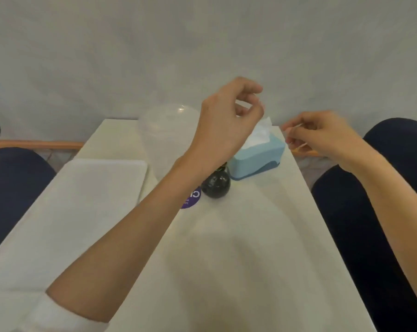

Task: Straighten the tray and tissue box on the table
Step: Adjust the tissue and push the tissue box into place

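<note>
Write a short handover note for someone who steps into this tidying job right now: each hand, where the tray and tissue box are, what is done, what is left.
Left hand: raised above the table, fingers loosely curled, holding nothing that I can see.
Right hand: lifted off the table beyond the box's right end, fingers pinched on thin pale sticks; what they are is too blurred to tell.
Tissue box: blue, far right of the table, sitting skewed to the edges, a tissue poking up.
Tray: white, on the table's left side, untouched.
Done: nothing evident. Left: square up the box, then the tray.
</note>
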Motion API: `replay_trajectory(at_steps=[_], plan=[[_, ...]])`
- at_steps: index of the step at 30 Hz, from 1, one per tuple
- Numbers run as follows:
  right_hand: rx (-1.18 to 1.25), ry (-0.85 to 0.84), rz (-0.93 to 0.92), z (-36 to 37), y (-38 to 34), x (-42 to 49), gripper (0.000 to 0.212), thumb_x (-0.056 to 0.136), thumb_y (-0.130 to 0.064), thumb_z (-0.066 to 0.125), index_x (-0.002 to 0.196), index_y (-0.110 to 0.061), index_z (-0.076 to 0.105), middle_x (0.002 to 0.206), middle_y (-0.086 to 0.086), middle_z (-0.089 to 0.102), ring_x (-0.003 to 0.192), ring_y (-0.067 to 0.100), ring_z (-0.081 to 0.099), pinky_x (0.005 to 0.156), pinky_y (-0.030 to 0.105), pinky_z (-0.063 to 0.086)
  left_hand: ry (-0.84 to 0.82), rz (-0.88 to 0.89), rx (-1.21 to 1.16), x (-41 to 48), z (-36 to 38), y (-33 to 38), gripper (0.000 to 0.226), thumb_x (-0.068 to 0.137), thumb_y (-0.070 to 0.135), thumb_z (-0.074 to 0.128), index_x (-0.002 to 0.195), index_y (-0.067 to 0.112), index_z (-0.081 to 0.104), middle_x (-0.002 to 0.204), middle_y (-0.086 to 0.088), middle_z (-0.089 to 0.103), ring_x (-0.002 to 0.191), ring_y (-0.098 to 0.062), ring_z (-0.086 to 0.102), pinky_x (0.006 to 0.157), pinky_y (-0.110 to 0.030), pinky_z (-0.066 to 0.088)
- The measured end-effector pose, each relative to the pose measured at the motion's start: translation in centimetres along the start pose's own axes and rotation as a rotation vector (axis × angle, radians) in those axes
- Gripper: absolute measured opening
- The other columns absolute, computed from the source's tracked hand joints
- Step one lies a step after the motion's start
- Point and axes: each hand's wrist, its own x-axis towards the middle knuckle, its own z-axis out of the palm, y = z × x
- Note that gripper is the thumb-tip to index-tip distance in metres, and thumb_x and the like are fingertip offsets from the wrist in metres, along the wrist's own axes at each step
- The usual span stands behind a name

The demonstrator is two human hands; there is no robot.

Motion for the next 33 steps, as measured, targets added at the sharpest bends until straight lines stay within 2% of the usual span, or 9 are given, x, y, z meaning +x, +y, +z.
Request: replay_trajectory(at_steps=[2,7,10,14,17,20,23,28,33], plan=[[0.008,0.0,0.016,-1.1,2.3,2.3,0.014,0.091,-0.014,0.055,0.099,-0.013,0.067,0.079,0.002,0.068,0.069,0.011,0.065,0.07,0.028,0.056,-0.05,-0.12,0.001,0.4,4.1,-1.1,0.027,0.086,0.019,0.062,0.112,0.018,0.064,0.098,0.006,0.067,0.075,-0.001,0.061,0.072,-0.011,0.048],[0.009,0.015,0.089,-0.7,8.3,8.4,0.018,0.087,-0.01,0.054,0.098,-0.005,0.066,0.082,0.011,0.066,0.076,0.024,0.066,0.081,0.046,0.057,-0.15,-0.488,0.077,0.3,13.5,-7.7,0.065,0.085,0.027,0.062,0.14,0.007,0.035,0.134,-0.011,0.051,0.12,-0.028,0.052,0.098,-0.036,0.046],[-0.005,0.032,0.134,0.9,11.8,11.4,0.024,0.086,-0.014,0.055,0.107,-0.009,0.064,0.101,0.015,0.068,0.094,0.03,0.066,0.08,0.039,0.053,-0.073,-0.639,0.082,0.2,16.9,-11.1,0.087,0.085,0.025,0.06,0.149,-0.002,0.007,0.152,-0.022,0.027,0.139,-0.037,0.029,0.114,-0.048,0.032],[0.027,0.025,0.185,3.1,14.4,14.2,0.04,0.092,-0.017,0.05,0.13,-0.006,0.049,0.127,0.016,0.057,0.108,0.028,0.054,0.083,0.03,0.04,0.061,-0.862,0.068,0.7,19.1,-13.7,0.094,0.092,0.025,0.054,0.145,-0.009,-0.017,0.157,-0.028,-0.009,0.147,-0.039,0.0,0.122,-0.045,0.013],[0.089,-0.002,0.206,4.5,15.4,15.5,0.051,0.093,-0.021,0.048,0.141,-0.006,0.036,0.144,0.018,0.044,0.13,0.032,0.043,0.103,0.038,0.039,0.171,-0.911,0.028,1.3,19.8,-15.3,0.091,0.094,0.031,0.05,0.147,-0.005,-0.014,0.158,-0.026,-0.006,0.146,-0.041,0.008,0.12,-0.046,0.019],[0.117,-0.051,0.22,5.5,16.3,16.1,0.055,0.095,-0.024,0.045,0.146,-0.009,0.029,0.15,0.016,0.037,0.135,0.033,0.038,0.107,0.042,0.036,0.219,-0.904,-0.015,1.7,20.3,-16.5,0.081,0.094,0.037,0.048,0.151,0.003,0.002,0.156,-0.022,0.018,0.14,-0.038,0.028,0.114,-0.048,0.032],[0.111,-0.043,0.195,6.1,17.5,16.0,0.052,0.096,-0.026,0.044,0.144,-0.009,0.035,0.145,0.016,0.043,0.13,0.034,0.042,0.104,0.042,0.038,0.236,-0.902,0.004,2.5,20.7,-17.0,0.067,0.094,0.038,0.048,0.145,0.004,0.022,0.144,-0.02,0.038,0.125,-0.037,0.045,0.103,-0.046,0.042],[0.136,0.015,0.181,5.2,19.6,16.3,0.054,0.093,-0.031,0.05,0.141,-0.009,0.039,0.137,0.017,0.052,0.12,0.033,0.051,0.095,0.042,0.048,0.211,-0.905,0.031,4.6,21.2,-17.6,0.055,0.094,0.035,0.047,0.136,0.004,0.029,0.137,-0.018,0.027,0.109,-0.036,0.048,0.096,-0.043,0.047],[0.162,0.028,0.139,3.9,21.2,16.8,0.054,0.092,-0.033,0.055,0.14,-0.015,0.039,0.137,0.014,0.05,0.118,0.027,0.051,0.082,0.028,0.042,0.233,-0.86,-0.01,7.0,22.4,-18.3,0.046,0.093,0.032,0.052,0.125,0.005,0.033,0.132,-0.017,0.032,0.098,-0.027,0.045,0.091,-0.04,0.049]])
